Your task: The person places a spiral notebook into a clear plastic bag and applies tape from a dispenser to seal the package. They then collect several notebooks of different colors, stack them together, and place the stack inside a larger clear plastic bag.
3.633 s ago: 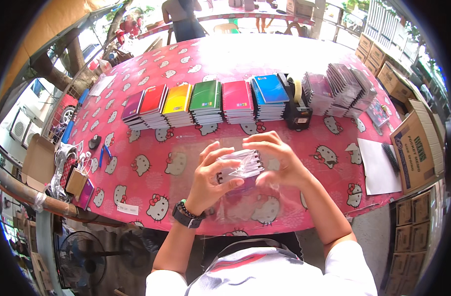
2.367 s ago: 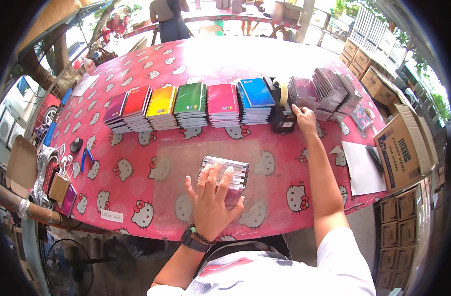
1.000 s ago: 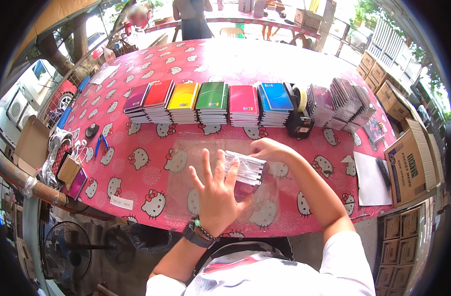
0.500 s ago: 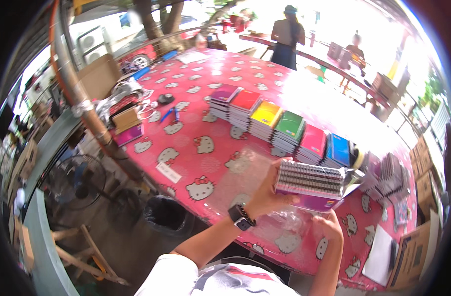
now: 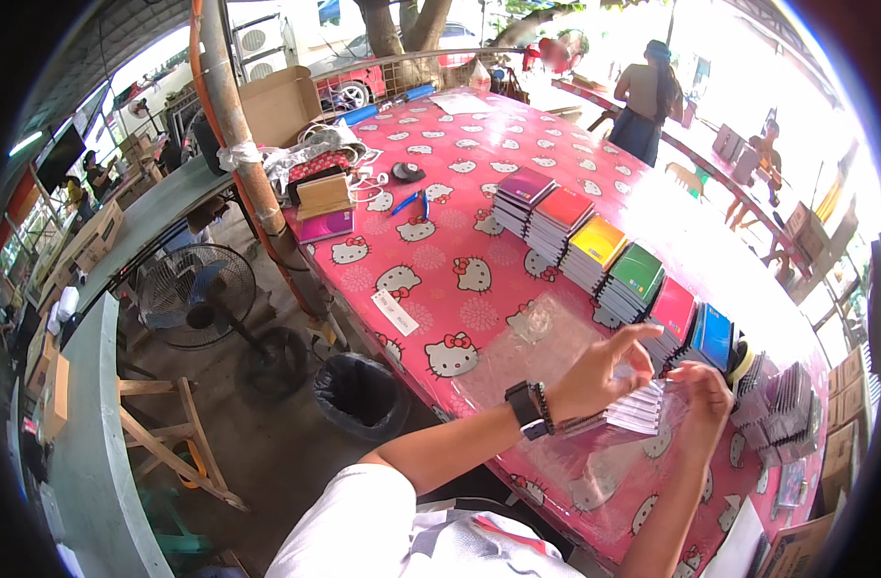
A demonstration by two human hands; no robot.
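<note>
The notebook bundle [image 5: 635, 416], white page edges showing, sits just under my left hand [image 5: 599, 378] and just left of my right hand [image 5: 702, 395]. My left forearm slants up and rightward, its wrist (the one with the dark watch [image 5: 524, 407]) beside the bundle, fingers curved and parted from the thumb. My right forearm rises steeply, the fingers bent inward by the bundle's right end; I cannot tell whether either hand grips anything. Left of my left hand a clear plastic sheet [image 5: 503, 371] lies on the pink desk [image 5: 426, 303]; coloured notebook stacks [image 5: 594, 252] line up beyond both hands, and wrapped bundles [image 5: 779, 416] stand right of my right hand.
</note>
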